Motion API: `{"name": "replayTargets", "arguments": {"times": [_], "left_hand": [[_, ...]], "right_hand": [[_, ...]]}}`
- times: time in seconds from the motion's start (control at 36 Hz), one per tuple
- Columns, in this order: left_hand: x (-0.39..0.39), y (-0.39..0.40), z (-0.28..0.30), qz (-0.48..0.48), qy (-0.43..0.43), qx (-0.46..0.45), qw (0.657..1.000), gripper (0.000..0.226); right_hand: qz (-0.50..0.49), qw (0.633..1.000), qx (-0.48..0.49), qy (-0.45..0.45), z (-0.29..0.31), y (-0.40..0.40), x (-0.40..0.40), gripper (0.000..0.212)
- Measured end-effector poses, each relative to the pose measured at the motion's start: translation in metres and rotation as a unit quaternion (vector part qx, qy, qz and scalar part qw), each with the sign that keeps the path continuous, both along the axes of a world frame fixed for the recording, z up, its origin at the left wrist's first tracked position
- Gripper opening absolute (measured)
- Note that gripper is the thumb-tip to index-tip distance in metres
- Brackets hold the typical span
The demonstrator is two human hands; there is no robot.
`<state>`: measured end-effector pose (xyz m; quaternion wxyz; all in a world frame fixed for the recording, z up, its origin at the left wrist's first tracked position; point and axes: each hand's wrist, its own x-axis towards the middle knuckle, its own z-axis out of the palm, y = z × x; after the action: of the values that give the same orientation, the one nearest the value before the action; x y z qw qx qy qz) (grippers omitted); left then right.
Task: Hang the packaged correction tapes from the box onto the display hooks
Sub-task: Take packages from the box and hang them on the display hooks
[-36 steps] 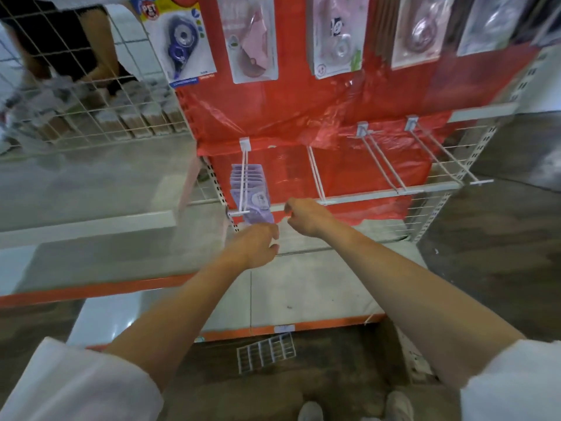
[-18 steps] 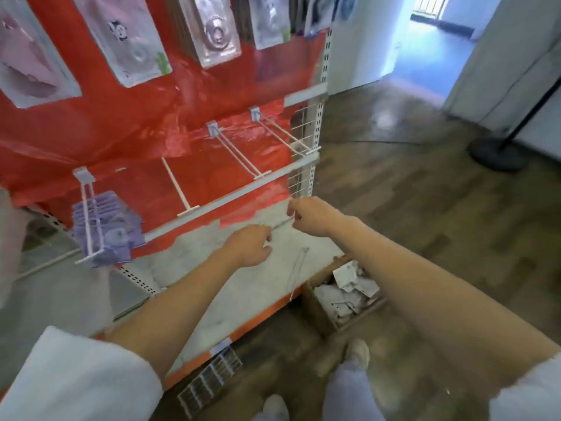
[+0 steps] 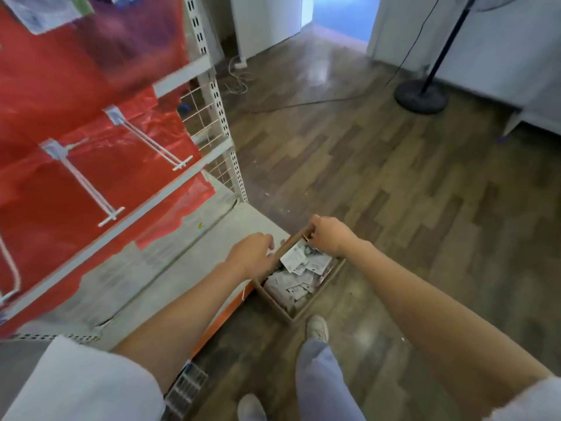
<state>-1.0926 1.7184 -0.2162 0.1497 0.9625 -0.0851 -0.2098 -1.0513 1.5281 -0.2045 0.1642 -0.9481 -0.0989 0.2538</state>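
A brown cardboard box (image 3: 305,311) stands on the wood floor against the shelf's corner, with several white packaged correction tapes (image 3: 291,282) piled loosely inside. My left hand (image 3: 253,256) hovers over the box's left rim, its fingers loosely curled and holding nothing. My right hand (image 3: 329,235) is at the box's far corner with curled fingers, just above one tilted package (image 3: 296,255); whether it grips anything is hidden. Two bare white wire hooks (image 3: 91,185) (image 3: 156,145) stick out of the red display panel (image 3: 60,86) at the upper left.
The white base shelf (image 3: 170,268) with an orange front edge lies under my left arm. My feet (image 3: 317,326) stand right by the box. A fan stand's round base (image 3: 422,97) and a cable (image 3: 303,103) lie on the floor at the back right.
The view swung right and down from the hooks to the box on the floor. Both hands dropped from the shelf rail to the box, away from the purple packages.
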Motion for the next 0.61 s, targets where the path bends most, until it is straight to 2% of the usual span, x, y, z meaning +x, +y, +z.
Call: {"name": "replayTargets", "arguments": {"times": [0.08,0.28,0.47,0.61], "left_hand": [[0.021,-0.021,-0.02,0.006,0.035,0.015,0.999,0.025],[0.063,-0.07,-0.069,-0.001,0.11,0.047,0.993,0.02],[0.098,-0.103,-0.107,-0.01,0.137,0.055,0.989,0.016],[0.106,-0.109,-0.128,0.014,0.136,0.046,0.99,0.018]], "right_hand": [[-0.008,1.0,-0.002,0.028,-0.03,-0.026,0.018,0.034],[-0.044,0.993,0.014,0.107,-0.09,-0.083,0.049,0.044],[-0.097,0.984,0.011,0.147,-0.142,-0.118,0.072,0.037],[-0.114,0.977,0.034,0.175,-0.166,-0.121,0.083,0.041]]}}
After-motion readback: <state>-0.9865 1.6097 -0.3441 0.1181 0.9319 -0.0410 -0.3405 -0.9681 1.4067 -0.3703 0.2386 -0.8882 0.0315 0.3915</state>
